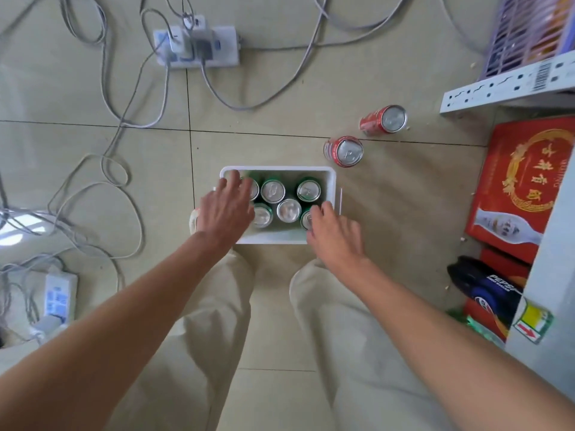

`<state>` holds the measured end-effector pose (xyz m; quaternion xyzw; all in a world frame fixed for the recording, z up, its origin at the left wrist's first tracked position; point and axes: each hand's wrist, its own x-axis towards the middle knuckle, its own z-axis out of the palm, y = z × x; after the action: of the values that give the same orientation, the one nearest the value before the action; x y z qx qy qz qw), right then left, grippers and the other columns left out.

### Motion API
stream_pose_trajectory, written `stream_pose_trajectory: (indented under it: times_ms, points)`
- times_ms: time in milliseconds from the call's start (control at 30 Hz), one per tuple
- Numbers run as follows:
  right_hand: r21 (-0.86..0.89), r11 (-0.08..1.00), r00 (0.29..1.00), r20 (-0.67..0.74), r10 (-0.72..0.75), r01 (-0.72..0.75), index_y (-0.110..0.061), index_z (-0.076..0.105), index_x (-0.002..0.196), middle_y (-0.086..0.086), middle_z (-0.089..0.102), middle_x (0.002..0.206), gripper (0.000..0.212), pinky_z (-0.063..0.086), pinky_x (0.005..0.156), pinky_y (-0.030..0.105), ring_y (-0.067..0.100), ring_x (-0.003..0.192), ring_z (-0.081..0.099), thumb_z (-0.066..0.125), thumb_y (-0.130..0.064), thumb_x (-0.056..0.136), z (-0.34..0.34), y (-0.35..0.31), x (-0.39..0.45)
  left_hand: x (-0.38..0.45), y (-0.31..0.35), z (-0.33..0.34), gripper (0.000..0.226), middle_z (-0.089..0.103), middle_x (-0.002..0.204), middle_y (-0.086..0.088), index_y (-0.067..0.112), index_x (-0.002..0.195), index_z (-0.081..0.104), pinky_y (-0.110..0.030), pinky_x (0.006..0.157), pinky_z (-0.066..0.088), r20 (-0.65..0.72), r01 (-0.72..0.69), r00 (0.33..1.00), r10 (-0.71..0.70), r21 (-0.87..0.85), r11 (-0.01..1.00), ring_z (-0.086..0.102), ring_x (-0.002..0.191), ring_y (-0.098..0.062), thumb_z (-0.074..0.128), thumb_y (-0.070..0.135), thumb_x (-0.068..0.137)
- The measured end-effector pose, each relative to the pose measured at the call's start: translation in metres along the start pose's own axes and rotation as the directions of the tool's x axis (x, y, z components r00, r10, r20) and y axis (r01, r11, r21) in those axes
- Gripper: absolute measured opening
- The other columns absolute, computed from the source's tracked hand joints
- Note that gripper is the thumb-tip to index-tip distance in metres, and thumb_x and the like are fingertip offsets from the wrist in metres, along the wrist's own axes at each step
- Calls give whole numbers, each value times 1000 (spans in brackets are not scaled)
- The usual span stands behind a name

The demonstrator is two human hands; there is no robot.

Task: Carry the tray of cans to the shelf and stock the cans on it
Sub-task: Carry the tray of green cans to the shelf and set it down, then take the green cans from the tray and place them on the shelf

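A white tray (330, 181) stands on the tiled floor between my feet, holding several green cans (273, 190) upright. My left hand (225, 206) hovers over the tray's left side with fingers spread, covering one can. My right hand (334, 233) rests over the tray's near right corner, fingers curled at a green can (306, 218) there; whether it grips the can I cannot tell. Two red cans (343, 151) (384, 120) stand on the floor beyond the tray to the right. The shelf's white edge (510, 85) shows at the upper right.
Grey cables (118, 181) and power strips (199, 46) (59, 295) sprawl across the floor to the left and ahead. A red gift box (525, 178), a dark Pepsi pack (485, 287) and a white cabinet side (550, 275) line the right.
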<state>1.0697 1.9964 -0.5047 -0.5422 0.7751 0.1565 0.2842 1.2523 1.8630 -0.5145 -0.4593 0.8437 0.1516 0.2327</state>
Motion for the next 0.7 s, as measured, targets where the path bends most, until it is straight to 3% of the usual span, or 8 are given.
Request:
stream_pose_trajectory:
  times_ms: [67,200,300,367,533,600,700]
  points:
    - [-126,992,994,111,13,1,-22,54,105,4,57,93,36,24,42,29,23,55,66,76,-27,76,9,-10,0,9,9,8,42,56,106,-8,14,114,50,-32,46,34,72,-51,997,43,117,992,62,81,-29,72,23,79]
    - [-59,997,988,144,52,-44,-18,40,121,17,56,115,60,29,47,30,26,58,66,78,-32,76,18,-26,-6,25,19,8,41,58,100,-6,12,120,42,-32,49,30,84,40,995,-47,88,995,65,65,-30,63,12,85]
    - [115,988,989,117,92,-105,-13,36,120,14,56,105,54,34,49,32,33,66,67,68,-35,82,26,-28,-10,24,15,17,46,59,97,-2,15,117,47,-29,45,17,125,-5,992,-15,155,988,66,60,-27,73,14,79]
    - [187,968,984,81,156,-169,-12,37,121,12,59,100,50,35,53,34,35,73,68,61,-37,86,28,-28,-5,27,12,25,45,59,95,-2,15,109,52,-27,46,18,139,-28,990,2,184,983,66,58,-26,80,18,74]
    - [131,967,975,79,208,-217,-15,34,140,12,61,104,73,45,59,37,35,82,70,72,-42,84,28,-29,14,39,9,23,39,63,100,-4,15,115,55,-34,55,33,153,-21,988,6,96,995,66,77,-34,72,18,80]
    - [176,953,968,85,234,-246,-17,39,138,11,63,103,69,47,63,38,35,86,70,75,-40,83,24,-28,17,38,7,13,38,65,104,-4,16,116,56,-34,58,34,142,-20,990,10,70,997,66,84,-34,70,23,82]
    - [212,934,958,94,272,-287,-17,45,130,9,66,102,63,38,61,35,34,89,70,75,-40,80,-8,-28,3,22,6,-29,37,66,105,-4,16,115,57,-34,58,33,118,-26,993,18,69,997,66,84,-34,67,24,81]
